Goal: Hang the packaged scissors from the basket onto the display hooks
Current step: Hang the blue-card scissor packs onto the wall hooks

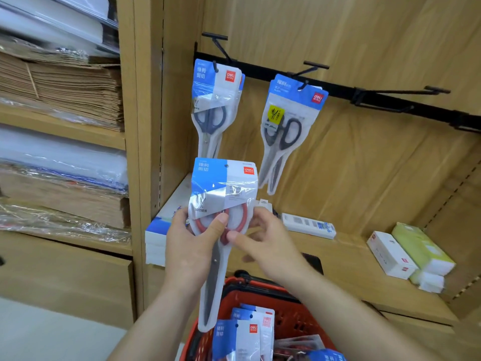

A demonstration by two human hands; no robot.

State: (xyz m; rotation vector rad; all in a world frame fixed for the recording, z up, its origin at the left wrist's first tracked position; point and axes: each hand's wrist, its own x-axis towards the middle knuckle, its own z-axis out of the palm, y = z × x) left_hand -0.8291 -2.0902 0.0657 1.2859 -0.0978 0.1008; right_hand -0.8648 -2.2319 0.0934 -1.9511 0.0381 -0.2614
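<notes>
Left hand (190, 238) and right hand (265, 239) raised, both pinching

i see red-handled scissors pack (223, 194) held upright, blades down, above red basket (294, 321) holding more packs (242, 337), two dark-handled packs (214, 100) hanging on black hooks (400, 91)

A red "deli" logo and "锋利剪切" stand on the held scissors pack (223, 183) and the left hanging pack (217, 83).

Light wood everywhere here: a panelled back wall (364, 35), and a thick upright post (145, 126) splitting the bays. On the left, shelves stacked with brown paper (65, 87) and plastic-wrapped white sheets (59, 157). Down low there's a pale floor (52, 329), evenly lit.
</notes>
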